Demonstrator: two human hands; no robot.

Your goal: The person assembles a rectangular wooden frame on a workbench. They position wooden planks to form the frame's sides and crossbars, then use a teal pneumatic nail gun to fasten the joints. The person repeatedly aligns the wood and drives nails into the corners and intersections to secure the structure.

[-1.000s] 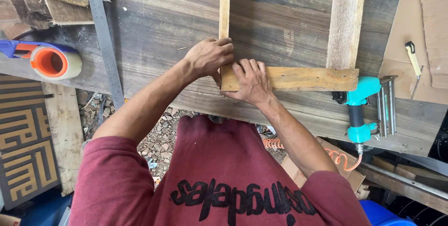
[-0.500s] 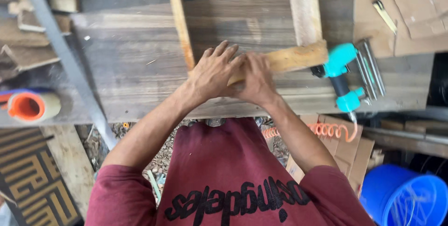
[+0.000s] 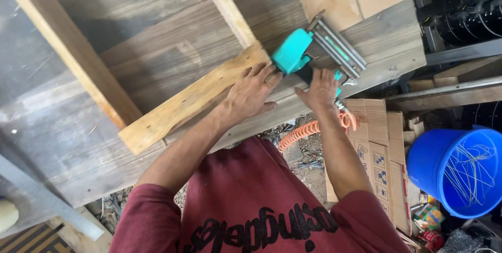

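Two hands at work here, both mine. My left hand [image 3: 252, 92] lies flat, fingers spread wide, pressing down on the end of the short pale wooden crosspiece [image 3: 191, 100] where it meets the narrow upright wooden slat [image 3: 226, 6]. My right hand [image 3: 320, 88] is wrapped around the grip of the teal pneumatic nail gun [image 3: 294, 53], fingers curled onto the handle (whether one rests on the trigger I cannot tell). The gun's teal head sits just beside the crosspiece's end, its grey metal magazine [image 3: 337, 48] angled away across the weathered grey wooden tabletop [image 3: 157, 49]. An orange coiled air hose [image 3: 308, 129] hangs from the gun's base.

As I judge it, the pieces are laid out and lined up: the crosspiece spans from the wider pale plank [image 3: 73, 54] to the slat. No nail heads show, so the fastening looks not yet done at this corner.
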